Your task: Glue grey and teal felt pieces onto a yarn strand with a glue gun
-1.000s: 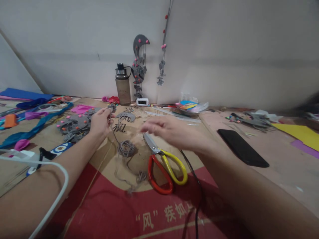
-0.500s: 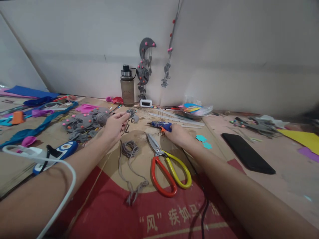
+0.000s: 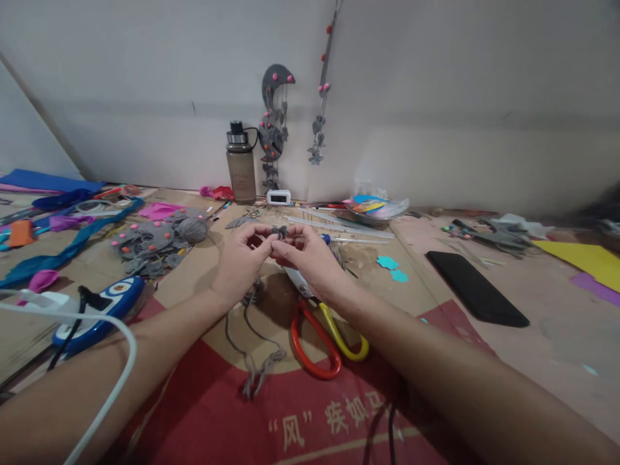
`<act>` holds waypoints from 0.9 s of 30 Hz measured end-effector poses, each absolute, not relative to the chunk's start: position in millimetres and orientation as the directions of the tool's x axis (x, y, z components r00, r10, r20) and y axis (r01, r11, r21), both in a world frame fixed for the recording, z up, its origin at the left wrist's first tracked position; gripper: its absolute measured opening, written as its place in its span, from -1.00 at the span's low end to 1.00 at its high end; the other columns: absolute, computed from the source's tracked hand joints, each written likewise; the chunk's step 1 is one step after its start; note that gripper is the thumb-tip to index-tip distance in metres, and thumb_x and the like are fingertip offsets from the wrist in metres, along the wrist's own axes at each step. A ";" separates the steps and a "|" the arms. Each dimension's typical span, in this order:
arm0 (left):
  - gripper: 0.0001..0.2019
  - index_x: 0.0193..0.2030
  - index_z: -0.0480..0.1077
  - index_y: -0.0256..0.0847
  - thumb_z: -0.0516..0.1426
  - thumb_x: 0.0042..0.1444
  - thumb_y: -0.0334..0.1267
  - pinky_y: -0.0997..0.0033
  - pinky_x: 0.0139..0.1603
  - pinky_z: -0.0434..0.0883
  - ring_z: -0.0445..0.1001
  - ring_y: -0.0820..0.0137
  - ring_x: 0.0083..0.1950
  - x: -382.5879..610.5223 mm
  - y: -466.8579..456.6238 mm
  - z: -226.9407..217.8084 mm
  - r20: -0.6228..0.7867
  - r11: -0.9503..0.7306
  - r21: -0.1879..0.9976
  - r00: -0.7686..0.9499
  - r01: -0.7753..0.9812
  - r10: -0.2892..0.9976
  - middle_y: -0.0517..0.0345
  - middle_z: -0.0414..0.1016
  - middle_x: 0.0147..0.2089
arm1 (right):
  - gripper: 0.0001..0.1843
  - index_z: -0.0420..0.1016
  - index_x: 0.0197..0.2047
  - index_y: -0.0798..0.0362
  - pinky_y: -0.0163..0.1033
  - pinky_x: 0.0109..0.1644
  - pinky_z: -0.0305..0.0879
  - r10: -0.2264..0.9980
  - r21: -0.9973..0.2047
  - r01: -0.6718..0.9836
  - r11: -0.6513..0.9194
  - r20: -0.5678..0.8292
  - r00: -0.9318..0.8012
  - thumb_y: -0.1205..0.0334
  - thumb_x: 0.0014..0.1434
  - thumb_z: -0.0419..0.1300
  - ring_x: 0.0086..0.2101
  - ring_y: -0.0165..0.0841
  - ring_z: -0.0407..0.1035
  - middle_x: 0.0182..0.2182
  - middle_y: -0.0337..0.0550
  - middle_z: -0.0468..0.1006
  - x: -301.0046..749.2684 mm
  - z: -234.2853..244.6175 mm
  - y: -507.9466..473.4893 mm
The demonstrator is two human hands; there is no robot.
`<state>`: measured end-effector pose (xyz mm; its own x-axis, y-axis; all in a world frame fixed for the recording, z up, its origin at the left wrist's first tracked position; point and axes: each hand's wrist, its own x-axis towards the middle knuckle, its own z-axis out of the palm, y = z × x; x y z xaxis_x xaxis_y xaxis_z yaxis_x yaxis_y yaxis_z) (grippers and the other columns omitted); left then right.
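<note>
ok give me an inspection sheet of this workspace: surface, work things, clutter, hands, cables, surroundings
Surface: printed cardboard, red and tan.
Work things: small grey piece at the fingertips.
Clutter: scissors, blades partly hidden; grey yarn; teal cutouts; dark slab, phone-shaped.
Hands: left hand and right hand pinch the grey piece together.
Cables: white cable crossing in front of the left forearm; black cord at the near edge.
Surroundings: pale wall; upright bottle; grey hanging ornaments.

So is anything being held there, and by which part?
Yes: a small grey piece, apparently pinched near its opposite edges by fingers of the left hand and right hand; its exact shape is unclear.
</note>
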<state>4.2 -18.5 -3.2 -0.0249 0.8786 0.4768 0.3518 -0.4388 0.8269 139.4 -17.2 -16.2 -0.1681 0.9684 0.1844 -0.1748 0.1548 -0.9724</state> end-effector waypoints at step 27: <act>-0.81 -0.43 0.46 -0.24 0.23 -0.09 -0.15 0.55 -0.64 0.04 0.16 0.57 -0.64 -1.6 -7.9 -6.1 0.205 -0.217 0.966 0.095 0.141 0.974 0.23 0.33 -0.61 | -0.84 0.32 -0.27 0.03 -0.25 -0.28 0.29 0.939 -0.953 0.056 0.299 0.283 -0.195 0.21 0.04 0.12 -0.43 -0.44 0.30 -0.46 -0.30 0.39 153.0 -16.4 -11.3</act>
<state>-1.6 -7.9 -6.1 0.0949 0.9743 0.2045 0.1410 -0.2165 0.9660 153.0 -11.3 -16.4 -0.1950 0.9390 0.2832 0.0558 0.2989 -0.9527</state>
